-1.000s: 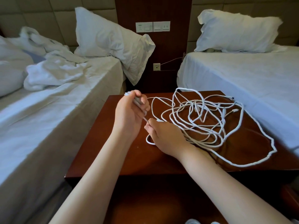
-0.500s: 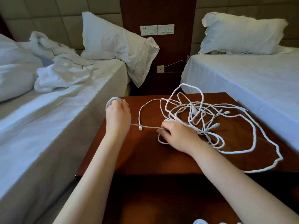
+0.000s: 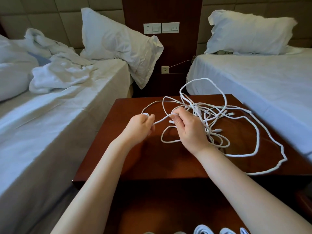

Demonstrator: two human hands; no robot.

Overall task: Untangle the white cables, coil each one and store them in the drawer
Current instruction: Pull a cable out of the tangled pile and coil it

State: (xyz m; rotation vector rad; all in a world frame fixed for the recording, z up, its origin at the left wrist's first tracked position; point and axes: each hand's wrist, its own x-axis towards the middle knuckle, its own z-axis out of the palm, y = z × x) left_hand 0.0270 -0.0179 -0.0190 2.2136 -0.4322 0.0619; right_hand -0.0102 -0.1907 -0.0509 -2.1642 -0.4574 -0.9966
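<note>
several white cables (image 3: 197,108) lie knotted together on the table (image 3: 152,162), bunched toward two o'clock from its middle. one thicker cord (image 3: 257,134) runs out in a wide loop to four o'clock, right at the table's edge. loose plugs (image 3: 231,114) show among the loops.

at nine o'clock of the tangle a small coil (image 3: 145,114) sits in the left hand (image 3: 140,126); that grip is clamped round it, fingers curled. from it a strand (image 3: 162,119) runs to the right hand (image 3: 189,129), whose grip is pinched on the strand, thumb against fingers, raised over the tangle's near side.

judging from this, one cable is being wound while most of it is buried in the knot. the main risk is pulling: if the strand passes under other loops, a tug toward nine o'clock would cinch the knot tighter rather than free it, or drag the whole bunch along. that could tip the thick cord off the edge at four o'clock. a plug could also snag in a loop. if the left grip loosens, the coil may spring open.

no drawer is in view. white shapes at six o'clock, cut by the frame, are too partial to name. beds (image 3: 50,125) flank the table at nine and three o'clock, with pillows (image 3: 109,39) at eleven and one, and sockets (image 3: 161,28) at twelve.
</note>
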